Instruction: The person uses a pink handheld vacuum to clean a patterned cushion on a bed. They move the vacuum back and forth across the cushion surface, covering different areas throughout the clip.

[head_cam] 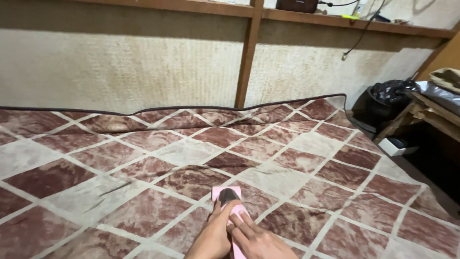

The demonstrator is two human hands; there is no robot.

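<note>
On carpet (143,158), pink brush (229,197), dark pad

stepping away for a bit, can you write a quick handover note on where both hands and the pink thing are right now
Left hand: gripping the pink handheld tool from its left side.
Right hand: fingers laid over the tool's pink handle, pressing it down.
Tool: flat on the diamond-patterned maroon and cream bedcover, near the bottom edge of the view, dark head pointing away from the person.
Done: tool is placed on the cover; no change to the fabric can be made out.
Left: most of the cover lies ahead of the tool, toward the wall.
</note>
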